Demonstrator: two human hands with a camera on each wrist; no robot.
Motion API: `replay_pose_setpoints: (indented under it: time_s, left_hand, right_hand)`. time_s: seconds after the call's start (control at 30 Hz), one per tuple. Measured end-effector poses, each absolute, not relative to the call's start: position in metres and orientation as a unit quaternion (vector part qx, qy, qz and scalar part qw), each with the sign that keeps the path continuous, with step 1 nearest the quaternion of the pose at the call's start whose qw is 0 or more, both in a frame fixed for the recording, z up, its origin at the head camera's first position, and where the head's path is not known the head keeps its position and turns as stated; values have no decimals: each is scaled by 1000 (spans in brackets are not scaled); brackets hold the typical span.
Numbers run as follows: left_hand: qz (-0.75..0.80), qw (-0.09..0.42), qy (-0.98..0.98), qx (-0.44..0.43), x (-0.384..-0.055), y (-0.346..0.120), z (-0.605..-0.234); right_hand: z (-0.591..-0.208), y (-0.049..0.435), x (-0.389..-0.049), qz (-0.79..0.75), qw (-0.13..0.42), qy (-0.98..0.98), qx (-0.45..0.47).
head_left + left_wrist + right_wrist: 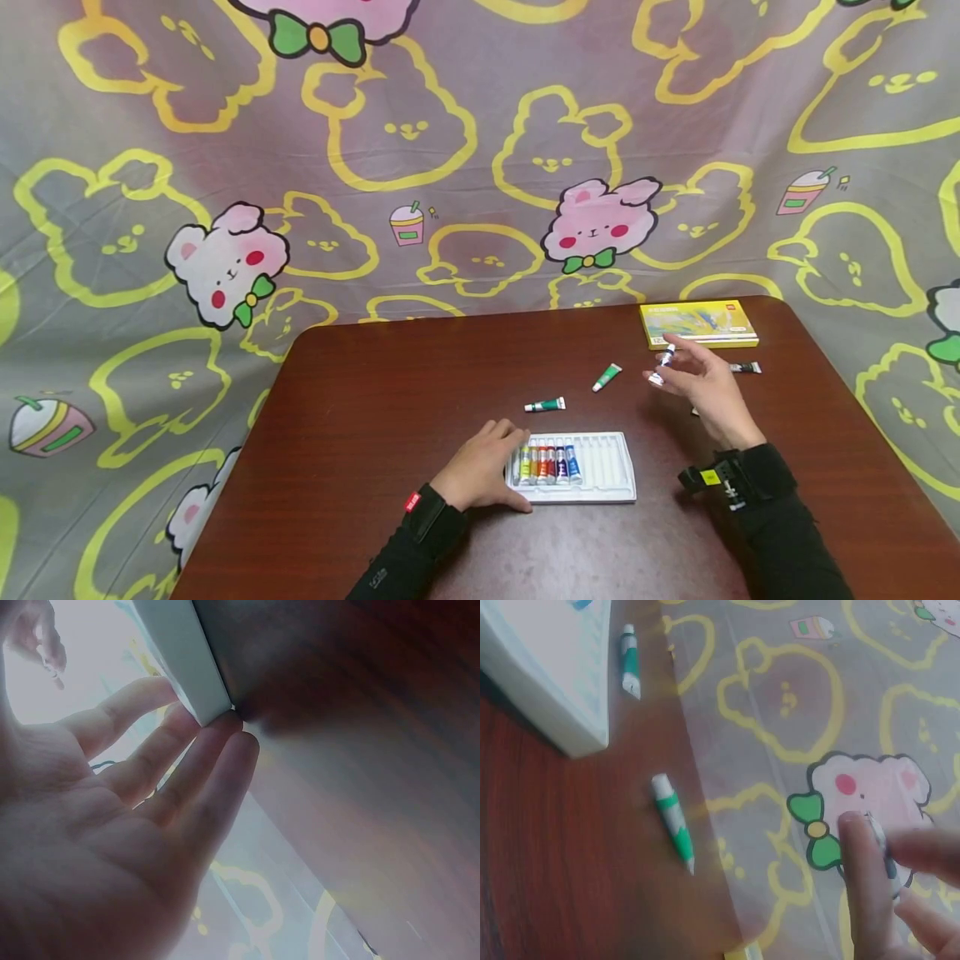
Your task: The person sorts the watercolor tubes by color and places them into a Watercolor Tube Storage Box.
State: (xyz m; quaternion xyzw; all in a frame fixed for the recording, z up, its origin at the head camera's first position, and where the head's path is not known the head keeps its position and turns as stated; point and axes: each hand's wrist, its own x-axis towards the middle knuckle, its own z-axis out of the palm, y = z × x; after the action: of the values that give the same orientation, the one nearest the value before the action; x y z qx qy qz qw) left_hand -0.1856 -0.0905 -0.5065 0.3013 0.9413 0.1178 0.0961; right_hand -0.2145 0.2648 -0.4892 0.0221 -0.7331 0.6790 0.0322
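Observation:
A white plastic paint tray (pixel 611 467) lies on the table, with several paint tubes (pixel 543 465) side by side in its left part and bare slots on its right. My left hand (pixel 480 471) holds the tray's left end, thumb at the front edge and fingers at the far side; in the left wrist view the fingers (pixel 217 765) touch the tray's edge (pixel 184 656). Above the table at right, my right hand (pixel 708 392) pinches a small paint tube (pixel 663 363) with a white and dark label. Its colour is hard to tell.
A dark green tube (pixel 546 405) and a lighter green tube (pixel 607 377) lie behind the tray. A black-labelled tube (pixel 746 367) lies beyond my right hand, which partly hides another tube. A yellow box (pixel 701 321) sits at the back right, near the patterned curtain (pixel 465 150).

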Motion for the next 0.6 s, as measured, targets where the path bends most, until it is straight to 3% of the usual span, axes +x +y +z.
replay_pose_setpoints:
  time_s: [0.27,0.6]
  left_hand:
    - [120,95,942,299,-186,-90,-507]
    - [120,95,941,301,-186,-91,-507]
  right_hand:
    - [-490,263,-215,632,-5,-774,43]
    - [-487,254,-212,533,54,-842,56]
